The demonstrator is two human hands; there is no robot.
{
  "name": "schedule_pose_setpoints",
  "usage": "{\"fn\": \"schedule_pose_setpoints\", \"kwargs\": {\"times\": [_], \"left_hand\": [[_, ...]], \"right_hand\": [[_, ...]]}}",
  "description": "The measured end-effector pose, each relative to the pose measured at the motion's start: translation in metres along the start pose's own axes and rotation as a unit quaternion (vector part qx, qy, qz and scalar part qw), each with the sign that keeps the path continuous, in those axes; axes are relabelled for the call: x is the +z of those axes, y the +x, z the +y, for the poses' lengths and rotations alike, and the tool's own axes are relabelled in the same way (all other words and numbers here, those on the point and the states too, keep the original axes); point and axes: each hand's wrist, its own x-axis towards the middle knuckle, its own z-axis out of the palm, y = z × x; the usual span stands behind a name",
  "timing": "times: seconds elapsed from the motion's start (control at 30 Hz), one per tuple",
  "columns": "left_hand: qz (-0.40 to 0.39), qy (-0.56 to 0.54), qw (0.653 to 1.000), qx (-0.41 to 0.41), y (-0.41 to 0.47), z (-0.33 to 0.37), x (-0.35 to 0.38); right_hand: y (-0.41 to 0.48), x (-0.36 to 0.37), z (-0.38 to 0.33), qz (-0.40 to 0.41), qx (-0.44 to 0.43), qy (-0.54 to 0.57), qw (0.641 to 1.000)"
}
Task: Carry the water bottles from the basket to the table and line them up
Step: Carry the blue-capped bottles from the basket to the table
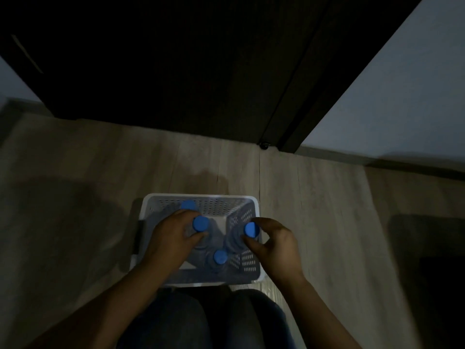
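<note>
Four blue-capped water bottles (220,256) stand upright in the white basket (201,196) on the floor (314,210), and the left hand (173,235) and right hand (274,245) each curl round a bottle's neck, likely to lift two out together.

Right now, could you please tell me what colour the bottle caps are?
Blue caps, clearest in the head view.

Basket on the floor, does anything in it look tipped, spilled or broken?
Nothing stands out: four blue-capped bottles stand upright in the white basket, none tipped. A darker patch on the floor beyond it may just be shadow.
</note>
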Motion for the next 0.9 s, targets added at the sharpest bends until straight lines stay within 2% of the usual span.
{"fn": "schedule_pose_setpoints", "kwargs": {"times": [0.17,0.3,0.4,0.53,0.7,0.9], "left_hand": [[0.031,0.013,0.999,-0.005,-0.023,0.063,-0.059],[-0.005,-0.006,1.0,-0.026,-0.043,0.126,-0.119],[0.027,-0.025,0.999,-0.01,-0.06,0.175,-0.166],[0.051,-0.037,0.998,0.02,-0.088,0.248,-0.237],[0.089,-0.041,0.99,0.098,-0.122,0.356,-0.34],[0.163,-0.124,0.967,0.151,-0.157,0.47,-0.45]], "right_hand": [[-0.023,-0.055,-0.06,0.018,0.0,-0.009,1.0],[-0.044,-0.114,-0.125,0.042,-0.03,0.008,0.999],[-0.063,-0.158,-0.179,0.061,-0.046,0.033,0.997],[-0.09,-0.219,-0.254,0.087,-0.07,0.042,0.993],[-0.121,-0.311,-0.368,0.114,-0.105,0.072,0.985],[-0.155,-0.418,-0.511,0.178,-0.184,0.137,0.957]]}}
